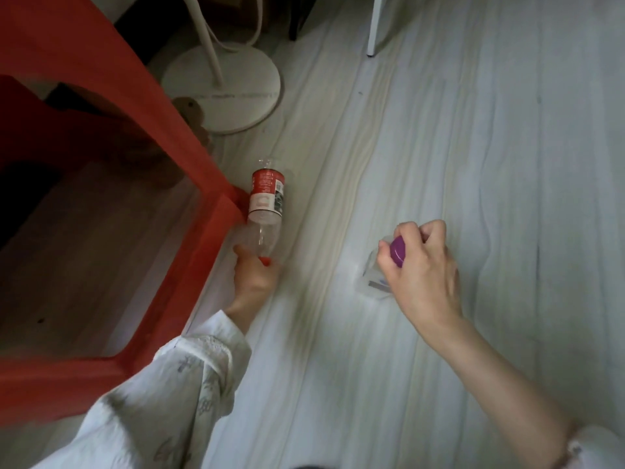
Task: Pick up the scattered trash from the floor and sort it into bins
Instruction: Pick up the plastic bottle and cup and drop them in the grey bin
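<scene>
- The left hand (254,273) grips the red-capped neck of a clear plastic bottle with a red label (265,203), beside the leg of a red plastic stool (216,211).
- The right hand (417,265) is curled around a small clear plastic bottle with a purple cap (375,275), above the pale wooden floor (473,147).
- A round white lamp base (233,93) stands farther away.

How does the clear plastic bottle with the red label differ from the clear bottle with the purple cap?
The clear plastic bottle with the red label has a red cap; the clear bottle with the purple cap has a purple one. The red-label bottle shows nearly whole, held by its neck in the left hand; the purple-capped one is mostly hidden under the right hand, whose fingers curl around its cap end. Both are transparent, and each is held by its cap end.
</scene>
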{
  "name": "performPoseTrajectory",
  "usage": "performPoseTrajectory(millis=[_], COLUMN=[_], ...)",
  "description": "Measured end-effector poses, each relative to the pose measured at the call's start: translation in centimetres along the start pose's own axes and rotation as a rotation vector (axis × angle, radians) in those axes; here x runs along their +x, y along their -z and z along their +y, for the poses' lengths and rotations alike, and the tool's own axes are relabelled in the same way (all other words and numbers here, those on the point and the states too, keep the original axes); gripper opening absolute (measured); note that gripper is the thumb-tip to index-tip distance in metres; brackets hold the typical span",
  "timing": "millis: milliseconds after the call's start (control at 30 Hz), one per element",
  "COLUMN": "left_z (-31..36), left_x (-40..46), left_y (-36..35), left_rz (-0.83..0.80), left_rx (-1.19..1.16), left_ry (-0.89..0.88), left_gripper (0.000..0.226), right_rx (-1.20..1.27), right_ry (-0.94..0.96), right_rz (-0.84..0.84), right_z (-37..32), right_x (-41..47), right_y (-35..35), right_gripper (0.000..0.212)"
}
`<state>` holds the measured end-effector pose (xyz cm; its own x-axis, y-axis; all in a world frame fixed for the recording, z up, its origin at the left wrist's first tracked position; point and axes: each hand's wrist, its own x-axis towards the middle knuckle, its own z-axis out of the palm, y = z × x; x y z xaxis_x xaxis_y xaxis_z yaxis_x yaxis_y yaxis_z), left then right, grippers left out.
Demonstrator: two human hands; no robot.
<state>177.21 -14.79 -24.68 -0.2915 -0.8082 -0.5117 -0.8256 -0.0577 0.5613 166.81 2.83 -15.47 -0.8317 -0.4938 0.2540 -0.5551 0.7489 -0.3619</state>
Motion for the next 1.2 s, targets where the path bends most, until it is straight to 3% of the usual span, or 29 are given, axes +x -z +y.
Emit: performPoseTrajectory(millis=[200,333,533,733,833,967,1200], left_z=[-3.2,-4.7,-7.0,-10.7,-13.1,-16.5,-28.7], left_x=[-6.0,-11.3,-20.4,-32.4,-38.2,-42.3,-44.9], left_y=[1.7,4.4,11.2,22.6,30.3,38.4,48.6], left_rz=[0.023,0.068,0.151,0.282,0.381,0.523,0.841], left_rx=[-0.035,-0.030,0.127,0.231,0.241,0.139,-0.075], left_ry=[-0.209,-0.279,-0.540,-0.756,-0.760,-0.673,-0.520], left_gripper=[0.030,0.027,0.021,0.029,0.044,0.024,0.011], right_rx=[0.024,-0.018,0.169,0.308,0.416,0.515,0.580], right_ry=[0.050,0.122,0.057,0.229,0.324,0.409,0.673], right_rz=[-0.224,-0.375,-0.180,-0.084,-0.091,-0.135,-0.112], right_z=[-0.2,-1.0,-3.1,-9.1,-14.4,-22.4,-37.0], right_x=[-3.6,-8.4,-14.2,-19.7,-22.9,-26.1,-33.4], right_y=[2.6,5.1,10.8,16.2,19.0,21.3,20.2], right_gripper=[0.027,0.033,0.043,0.032,0.033,0.030,0.029])
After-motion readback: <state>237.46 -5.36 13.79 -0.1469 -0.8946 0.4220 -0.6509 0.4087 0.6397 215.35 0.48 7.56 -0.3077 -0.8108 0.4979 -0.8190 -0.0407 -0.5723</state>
